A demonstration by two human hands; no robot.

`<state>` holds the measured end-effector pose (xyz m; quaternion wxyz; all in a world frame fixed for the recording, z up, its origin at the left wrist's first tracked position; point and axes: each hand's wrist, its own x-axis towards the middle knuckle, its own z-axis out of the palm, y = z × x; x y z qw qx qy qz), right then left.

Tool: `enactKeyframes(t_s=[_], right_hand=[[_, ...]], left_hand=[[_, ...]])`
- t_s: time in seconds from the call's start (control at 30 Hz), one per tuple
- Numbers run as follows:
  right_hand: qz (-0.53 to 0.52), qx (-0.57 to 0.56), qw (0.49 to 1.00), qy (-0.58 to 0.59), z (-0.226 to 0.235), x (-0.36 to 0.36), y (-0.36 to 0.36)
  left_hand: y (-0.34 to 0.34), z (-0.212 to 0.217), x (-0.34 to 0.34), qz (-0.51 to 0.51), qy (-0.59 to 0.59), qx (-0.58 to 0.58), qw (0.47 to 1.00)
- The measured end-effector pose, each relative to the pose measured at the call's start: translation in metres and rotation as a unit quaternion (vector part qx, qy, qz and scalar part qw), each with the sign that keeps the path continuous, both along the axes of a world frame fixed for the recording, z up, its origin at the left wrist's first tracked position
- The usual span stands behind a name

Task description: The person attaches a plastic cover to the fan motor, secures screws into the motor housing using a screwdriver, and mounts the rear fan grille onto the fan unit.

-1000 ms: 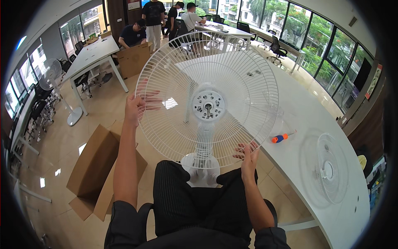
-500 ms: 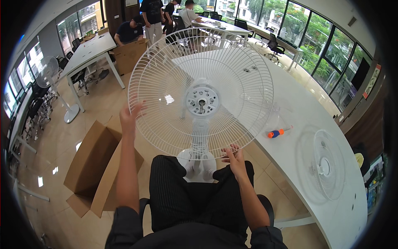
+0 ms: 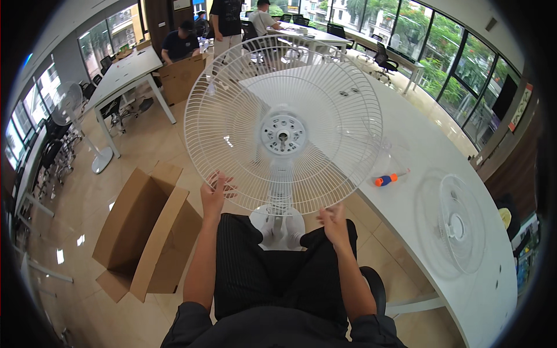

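Observation:
A white wire fan guard (image 3: 325, 168), wide and round, is on the stand of a pedestal fan in front of me. Its hub plate (image 3: 283, 134) shows a ring of holes and a short shaft in the middle; no blades are on it. My left hand (image 3: 214, 196) grips the guard's lower left rim, with some fingers behind the wires. At the lower right rim, my right hand (image 3: 334, 225) has its fingers bent round the edge, slightly blurred. Below, the white column runs down to the round fan base (image 3: 272, 217) between my feet.
To the right, a white table (image 3: 400, 232) holds an orange and blue screwdriver (image 3: 386, 180), a clear plastic bag (image 3: 390, 153) and another wire guard (image 3: 461, 226). An open cardboard box (image 3: 165, 249) stands on the floor at left. People sit and stand at far tables.
My left hand has moved down along the guard's rim, from its left side to the lower left. The right hand remains by the lower right rim, its fingers more bent.

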<state>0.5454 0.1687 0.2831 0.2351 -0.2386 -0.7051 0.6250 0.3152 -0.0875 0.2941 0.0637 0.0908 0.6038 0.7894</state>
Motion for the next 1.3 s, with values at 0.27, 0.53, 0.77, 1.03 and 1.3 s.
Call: enactKeyframes(t_s=[0.27,0.53,0.77,1.03,1.3], right_hand=[[-0.250,0.501,0.820,0.118,0.116,-0.023,0.039],[-0.290,0.509,0.803,0.111,0.153,-0.085,0.074],[-0.293,0.546,0.777,0.115,0.143,-0.092,0.102],[-0.237,0.491,0.828,0.132,0.141,-0.092,0.107],[-0.211,0.439,0.838,0.246,0.127,-0.050,0.155]], left_hand=[[0.046,0.071,0.043,0.274,0.485,-0.241,0.795],[0.123,0.085,0.001,0.161,0.585,-0.378,0.699],[0.141,0.086,-0.003,0.194,0.593,-0.377,0.685],[0.144,0.091,0.005,0.222,0.571,-0.413,0.674],[0.144,0.086,0.011,0.220,0.569,-0.411,0.677]])
